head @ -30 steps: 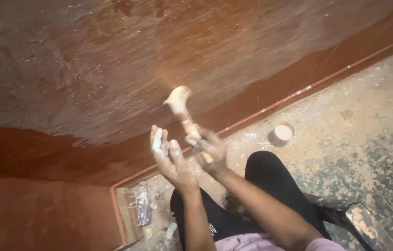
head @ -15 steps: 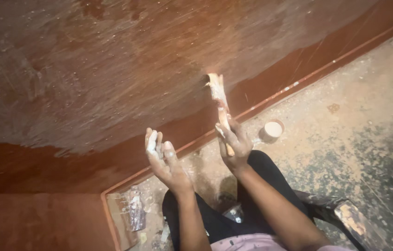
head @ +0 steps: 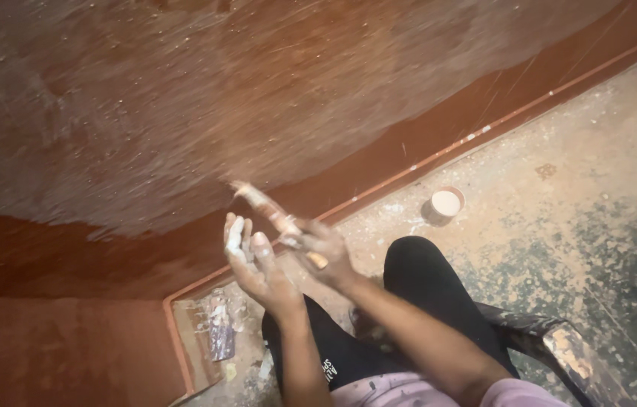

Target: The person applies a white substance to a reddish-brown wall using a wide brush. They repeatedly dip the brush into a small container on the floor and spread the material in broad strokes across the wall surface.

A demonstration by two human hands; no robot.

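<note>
Right hand grips brush, long axis running up-left toward wall | left hand open, just beside handle | small tub well right.

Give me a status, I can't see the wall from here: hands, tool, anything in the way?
Right hand gripping the brush, tip at the wall. Left hand open beside it, fingers smeared white. Small tub on the floor, apart.

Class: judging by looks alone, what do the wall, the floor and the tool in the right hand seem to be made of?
Wall: probably plaster, painted reddish-brown, with a rough speckled texture.
Floor: likely concrete, grey, matt and paint-spattered.
Tool: blurred; the pale handle in the right hand could be wood.
</note>
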